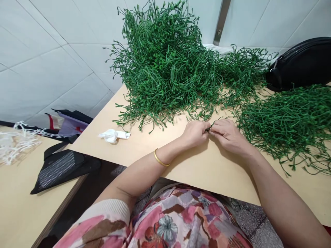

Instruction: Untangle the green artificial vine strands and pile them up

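Note:
My left hand (195, 134) and my right hand (229, 136) meet over the table, fingertips pinched close together. Between them shows a bit of thin dark green stem (208, 129); most of it is hidden by my fingers. Behind my hands rises a big tangled heap of green plastic-looking stems (165, 69) with small forked tips. A second, flatter pile of the same stems (287, 120) lies to the right of my right hand, its strands roughly side by side. Loose stems from the heap reach close to my fingers.
A crumpled white tissue (112, 136) lies on the pale wooden table (150, 148), left of my hands. At the back right sits a black bag (302, 65). On another table at left are a black mesh pouch (59, 168) and white branching strands (18, 144). White tiled wall stands behind.

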### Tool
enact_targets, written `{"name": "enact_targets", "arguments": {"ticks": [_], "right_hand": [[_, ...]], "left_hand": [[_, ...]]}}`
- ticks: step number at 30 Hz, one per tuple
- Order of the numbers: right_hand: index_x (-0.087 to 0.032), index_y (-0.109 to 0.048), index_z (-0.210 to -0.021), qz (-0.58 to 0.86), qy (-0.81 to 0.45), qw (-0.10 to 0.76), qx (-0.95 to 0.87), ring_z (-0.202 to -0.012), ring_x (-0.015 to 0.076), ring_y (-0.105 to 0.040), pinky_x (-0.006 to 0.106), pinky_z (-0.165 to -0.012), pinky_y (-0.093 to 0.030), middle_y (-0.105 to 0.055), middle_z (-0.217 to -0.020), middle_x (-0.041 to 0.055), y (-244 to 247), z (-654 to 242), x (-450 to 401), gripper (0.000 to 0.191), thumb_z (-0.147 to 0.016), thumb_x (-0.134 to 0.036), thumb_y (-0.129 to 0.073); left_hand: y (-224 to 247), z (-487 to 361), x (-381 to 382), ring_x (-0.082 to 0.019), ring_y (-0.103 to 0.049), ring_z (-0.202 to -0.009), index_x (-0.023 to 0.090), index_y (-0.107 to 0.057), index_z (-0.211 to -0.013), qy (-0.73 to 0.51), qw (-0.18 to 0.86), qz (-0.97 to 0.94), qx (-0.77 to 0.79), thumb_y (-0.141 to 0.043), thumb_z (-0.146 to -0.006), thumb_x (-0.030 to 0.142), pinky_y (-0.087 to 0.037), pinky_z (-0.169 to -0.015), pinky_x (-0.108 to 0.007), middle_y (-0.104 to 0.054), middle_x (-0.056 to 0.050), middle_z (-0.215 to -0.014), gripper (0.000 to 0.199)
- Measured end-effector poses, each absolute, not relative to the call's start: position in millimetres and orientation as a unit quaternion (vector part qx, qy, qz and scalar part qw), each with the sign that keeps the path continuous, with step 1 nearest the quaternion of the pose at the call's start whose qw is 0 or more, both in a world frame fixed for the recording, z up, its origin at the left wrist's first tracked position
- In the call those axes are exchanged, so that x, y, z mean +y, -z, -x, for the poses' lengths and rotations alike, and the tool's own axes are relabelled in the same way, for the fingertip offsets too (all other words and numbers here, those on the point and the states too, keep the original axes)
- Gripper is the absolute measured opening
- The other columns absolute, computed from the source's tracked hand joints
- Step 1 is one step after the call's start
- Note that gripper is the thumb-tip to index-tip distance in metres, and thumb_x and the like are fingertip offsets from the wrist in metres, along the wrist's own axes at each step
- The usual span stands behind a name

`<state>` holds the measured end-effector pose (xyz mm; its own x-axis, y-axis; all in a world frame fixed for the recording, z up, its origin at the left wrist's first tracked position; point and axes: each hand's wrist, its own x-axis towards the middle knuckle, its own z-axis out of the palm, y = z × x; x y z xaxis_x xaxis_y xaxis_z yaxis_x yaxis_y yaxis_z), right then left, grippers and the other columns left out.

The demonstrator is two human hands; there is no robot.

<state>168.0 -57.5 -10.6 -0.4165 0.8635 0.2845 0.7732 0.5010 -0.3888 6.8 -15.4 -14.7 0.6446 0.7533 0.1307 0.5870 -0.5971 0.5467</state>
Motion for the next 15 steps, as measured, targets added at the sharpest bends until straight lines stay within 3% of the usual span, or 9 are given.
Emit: {"name": "enact_targets", "arguments": {"ticks": [4,10,12,15], "right_hand": [[-0.016,-0.061,-0.07,0.463,-0.19,0.188,-0.845,-0.068,0.0163,-0.047,0.031,-0.069,-0.033,-0.055,-0.068,0.0045,3.0,-176.1,-56.1,0.027,-0.088,-0.024,-0.043],[-0.017,-0.058,-0.068,0.411,-0.354,0.223,-0.81,-0.068,0.0146,-0.049,0.027,-0.064,-0.037,-0.055,-0.068,0.0025,-8.9,-176.0,-67.5,0.024,-0.087,-0.029,-0.046],[-0.017,-0.056,-0.068,0.426,-0.372,0.252,-0.785,-0.065,0.0135,-0.048,0.026,-0.062,-0.037,-0.052,-0.067,0.0012,-11.9,-173.8,-71.1,0.024,-0.086,-0.03,-0.047],[-0.018,-0.054,-0.067,0.502,-0.313,0.308,-0.745,-0.061,0.0123,-0.045,0.025,-0.059,-0.034,-0.049,-0.062,-0.0005,-11.6,-173.0,-70.9,0.022,-0.085,-0.03,-0.048]], "left_hand": [[13.6,-13.3,-24.5,-0.02,-0.055,-0.069,0.017,-0.062,-0.073,-0.131,0.158,-0.904,0.375,-0.041,-0.072,0.016,-0.033,-0.06,-0.03,-0.064,-0.008,-0.073,0.021],[16.7,-10.2,-16.2,-0.022,-0.055,-0.07,0.014,-0.063,-0.075,-0.136,0.11,-0.91,0.376,-0.047,-0.069,0.016,-0.033,-0.062,-0.031,-0.062,-0.01,-0.068,0.017],[19.1,-6.5,-9.6,-0.018,-0.052,-0.066,0.014,-0.062,-0.074,-0.176,0.153,-0.884,0.406,-0.048,-0.068,0.015,-0.032,-0.06,-0.029,-0.06,-0.007,-0.066,0.015],[22.0,-4.4,-3.6,-0.012,-0.046,-0.061,0.015,-0.058,-0.071,-0.253,0.303,-0.817,0.421,-0.05,-0.07,0.017,-0.03,-0.057,-0.025,-0.055,-0.001,-0.063,0.009]]}}
